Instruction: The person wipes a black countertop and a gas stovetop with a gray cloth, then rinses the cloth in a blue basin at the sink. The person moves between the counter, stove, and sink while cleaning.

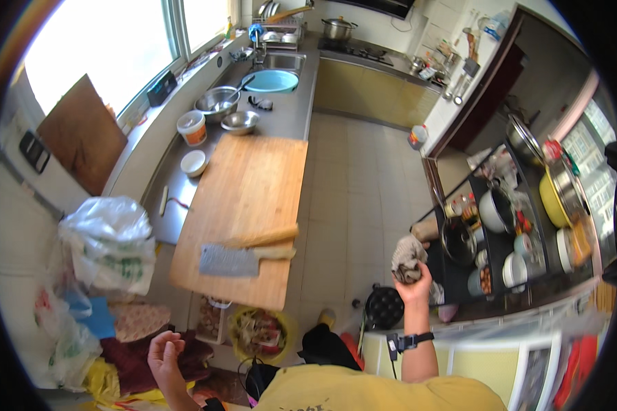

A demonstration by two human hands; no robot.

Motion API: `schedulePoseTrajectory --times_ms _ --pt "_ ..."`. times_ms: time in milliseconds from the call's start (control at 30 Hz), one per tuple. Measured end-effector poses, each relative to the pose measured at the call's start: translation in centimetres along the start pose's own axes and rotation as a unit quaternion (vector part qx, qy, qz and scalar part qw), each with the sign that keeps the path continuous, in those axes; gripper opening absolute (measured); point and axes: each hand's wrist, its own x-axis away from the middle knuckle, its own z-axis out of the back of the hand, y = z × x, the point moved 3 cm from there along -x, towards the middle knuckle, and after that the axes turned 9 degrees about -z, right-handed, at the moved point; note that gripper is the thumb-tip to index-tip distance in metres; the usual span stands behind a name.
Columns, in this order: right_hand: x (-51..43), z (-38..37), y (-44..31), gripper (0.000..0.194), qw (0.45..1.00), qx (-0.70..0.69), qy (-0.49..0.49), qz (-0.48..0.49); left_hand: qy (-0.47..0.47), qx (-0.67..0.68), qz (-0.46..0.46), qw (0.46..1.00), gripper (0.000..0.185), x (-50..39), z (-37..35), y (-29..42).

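My right hand point(414, 288) grips a crumpled grey-and-brown cloth point(410, 256), held out to the right near a black shelf rack. At the lower left is my left hand point(165, 355), its fingers loosely bent and nothing in them, over a dark red cloth point(133, 362). Before me a wooden cutting board point(247, 185) lies on the steel counter. On its near end rest a cleaver point(229, 260) with a pale handle and, just beyond it, a wooden rolling pin point(267, 236).
A yellow bin point(236, 349) with scraps stands below the board's near edge. White plastic bags point(110, 241) hang at left. Steel bowls point(240, 122), a lidded tub point(192, 128) and a blue basin point(271, 81) line the counter. The black rack point(504, 262) holds pots and jars.
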Motion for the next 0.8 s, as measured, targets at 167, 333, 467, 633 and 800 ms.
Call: schedulePoseTrajectory --times_ms 167,333,467,633,800 --pt "-8.4 1.0 -12.1 0.029 1.000 0.000 0.012 -0.003 -0.099 0.027 0.028 0.994 0.017 -2.7 -18.6 0.6" --pt "-13.3 1.9 -18.1 0.032 0.999 -0.022 0.021 0.015 -0.198 0.034 0.039 0.979 0.019 -5.6 -33.1 2.4" --pt "-15.3 2.6 -19.5 0.032 0.997 -0.061 0.031 -0.016 -0.277 0.046 0.054 0.958 0.019 -6.8 -41.4 3.1" --pt "-19.0 1.1 -21.3 0.031 0.996 -0.077 0.015 -0.033 -0.334 0.063 0.053 0.939 0.020 -8.5 -48.5 4.2" --pt "-23.4 -1.1 -25.3 0.029 0.996 -0.084 -0.018 -0.009 -0.364 0.063 0.051 0.928 0.022 -12.5 -55.9 2.8"
